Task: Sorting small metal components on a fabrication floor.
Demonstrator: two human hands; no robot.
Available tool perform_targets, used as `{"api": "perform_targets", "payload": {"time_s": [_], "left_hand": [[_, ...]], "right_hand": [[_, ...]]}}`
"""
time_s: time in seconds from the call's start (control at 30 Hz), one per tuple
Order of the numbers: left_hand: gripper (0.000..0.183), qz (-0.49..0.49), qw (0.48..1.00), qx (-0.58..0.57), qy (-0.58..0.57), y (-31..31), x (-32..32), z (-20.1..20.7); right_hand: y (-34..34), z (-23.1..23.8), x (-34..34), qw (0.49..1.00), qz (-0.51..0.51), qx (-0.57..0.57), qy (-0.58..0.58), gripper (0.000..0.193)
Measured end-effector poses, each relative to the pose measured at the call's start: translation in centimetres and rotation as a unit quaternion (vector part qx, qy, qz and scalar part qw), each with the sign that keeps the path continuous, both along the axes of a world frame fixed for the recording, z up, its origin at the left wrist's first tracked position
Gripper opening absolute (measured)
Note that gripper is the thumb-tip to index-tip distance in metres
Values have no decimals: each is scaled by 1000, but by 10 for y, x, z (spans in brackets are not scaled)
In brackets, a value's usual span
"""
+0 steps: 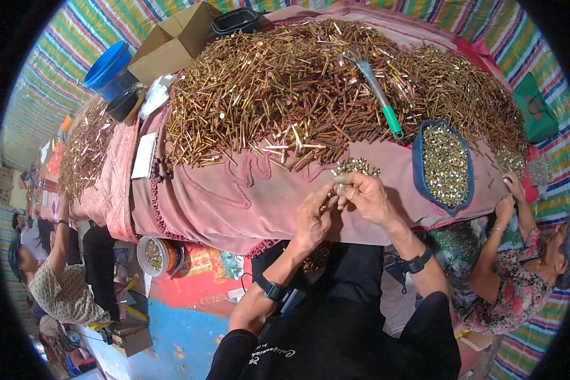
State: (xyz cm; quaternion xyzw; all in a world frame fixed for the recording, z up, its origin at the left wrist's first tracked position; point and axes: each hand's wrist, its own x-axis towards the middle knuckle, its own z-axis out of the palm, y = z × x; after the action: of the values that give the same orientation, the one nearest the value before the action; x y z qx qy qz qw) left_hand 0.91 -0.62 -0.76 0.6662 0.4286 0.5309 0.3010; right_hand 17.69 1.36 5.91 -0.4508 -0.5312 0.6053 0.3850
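My left hand (314, 218) and my right hand (366, 195) meet over the near edge of the pink cloth (285, 212). The fingers of both are pinched together, touching or nearly so. Something small and pale shows at the fingertips, too tiny to name. Just beyond them lies a small heap of brassy bits (356, 166). Right of my right hand stands a blue fabric-like tub (418, 158) filled with similar small metallic pieces (446, 166). A big mound of thin copper-coloured rods (266, 88) covers the cloth farther off.
A green-handled brush (389, 117) rests on the mound. At the back left are a cardboard box (164, 50), a blue bucket (107, 69) and black tubs. A white bucket (155, 256) of bits stands below left. Persons sit at work left (63, 288) and right (513, 278).
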Motion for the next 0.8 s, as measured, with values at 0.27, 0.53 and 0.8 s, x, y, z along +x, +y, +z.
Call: {"api": "perform_targets", "payload": {"time_s": [0.27,0.53,0.8], "left_hand": [[30,7,1000,-10,0,0,1,7],[17,-14,1000,-6,11,0,-4,4],[19,-31,999,-4,-6,0,-4,12]], "right_hand": [[-1,1,-9,975,18,197,-103,15],[-5,27,-14,904,46,327,-273,17],[5,4,-9,918,25,328,-220,14]]}}
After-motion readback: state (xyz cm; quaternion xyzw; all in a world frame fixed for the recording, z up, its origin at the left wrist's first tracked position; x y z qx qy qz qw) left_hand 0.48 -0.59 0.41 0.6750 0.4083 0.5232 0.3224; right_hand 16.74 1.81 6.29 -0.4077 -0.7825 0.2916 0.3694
